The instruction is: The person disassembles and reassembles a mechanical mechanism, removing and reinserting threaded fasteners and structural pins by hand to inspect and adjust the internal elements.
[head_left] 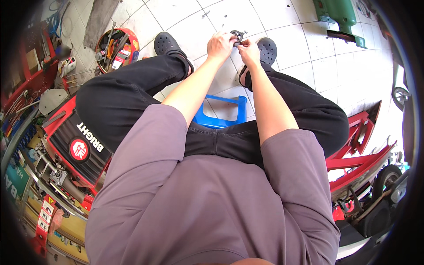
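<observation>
A small dark metal part with a round ring (pixel 237 35) is held over the tiled floor between my feet. My left hand (pixel 221 44) grips it from the left, fingers bent and pressed at the ring. My right hand (pixel 248 53) pinches at its lower edge, just below and right of the ring; whatever small piece is between those fingertips is too small to name. A few small loose metal pieces (pixel 205 13) lie on the tiles beyond my hands.
A blue plastic stool (pixel 241 111) is under me. A red bucket of tools (pixel 132 35) stands front left, a red-and-black machine (pixel 95 141) left. Green metal equipment (pixel 335 15) is front right; red metal frames (pixel 353 161) and a wheel (pixel 386 179) are right.
</observation>
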Demonstrator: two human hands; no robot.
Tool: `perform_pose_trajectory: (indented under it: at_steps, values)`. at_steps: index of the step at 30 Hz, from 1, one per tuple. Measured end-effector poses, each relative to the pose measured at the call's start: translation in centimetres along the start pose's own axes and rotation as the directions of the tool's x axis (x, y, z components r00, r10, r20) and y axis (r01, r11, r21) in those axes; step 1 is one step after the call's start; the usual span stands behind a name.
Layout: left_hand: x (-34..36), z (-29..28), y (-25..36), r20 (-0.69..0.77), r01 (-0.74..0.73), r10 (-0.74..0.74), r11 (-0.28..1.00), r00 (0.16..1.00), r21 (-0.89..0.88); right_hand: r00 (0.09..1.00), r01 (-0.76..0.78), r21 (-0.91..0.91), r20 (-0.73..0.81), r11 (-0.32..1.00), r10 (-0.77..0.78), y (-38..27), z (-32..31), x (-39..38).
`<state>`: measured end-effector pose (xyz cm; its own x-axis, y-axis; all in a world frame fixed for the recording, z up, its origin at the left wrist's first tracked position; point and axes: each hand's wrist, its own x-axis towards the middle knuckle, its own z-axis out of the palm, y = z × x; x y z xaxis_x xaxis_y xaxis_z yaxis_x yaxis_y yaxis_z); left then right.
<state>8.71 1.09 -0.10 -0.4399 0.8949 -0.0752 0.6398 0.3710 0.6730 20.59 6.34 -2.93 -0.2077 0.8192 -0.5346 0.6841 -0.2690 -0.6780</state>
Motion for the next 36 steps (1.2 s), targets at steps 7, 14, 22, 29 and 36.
perform_pose_trajectory:
  at_steps: [7,14,22,29,36]
  values:
    - [-0.3,0.6,1.4,0.072,0.406,-0.399,0.904,0.914,-0.133,0.996,0.0,0.038,0.085,0.999,-0.003,1.3,1.2,-0.1]
    - [-0.7,0.4,2.2,0.014,0.557,-0.563,0.814,0.827,-0.163,0.99,-0.074,0.192,0.134,0.979,0.049,0.5,1.6,-0.6]
    - [-2.0,1.9,-0.6,-0.062,0.462,-0.48,0.867,0.875,-0.185,0.978,-0.135,0.152,0.181,0.979,0.107,1.7,2.7,0.1]
    - [-3.3,1.7,-0.4,-0.004,0.418,-0.428,0.884,0.904,-0.209,0.976,-0.14,0.115,0.183,0.984,0.117,3.8,4.2,0.8]
    - [-3.9,2.5,-0.5,-0.166,0.45,-0.522,0.828,0.836,-0.335,0.995,-0.026,0.108,0.101,0.994,0.015,3.0,4.6,0.4]
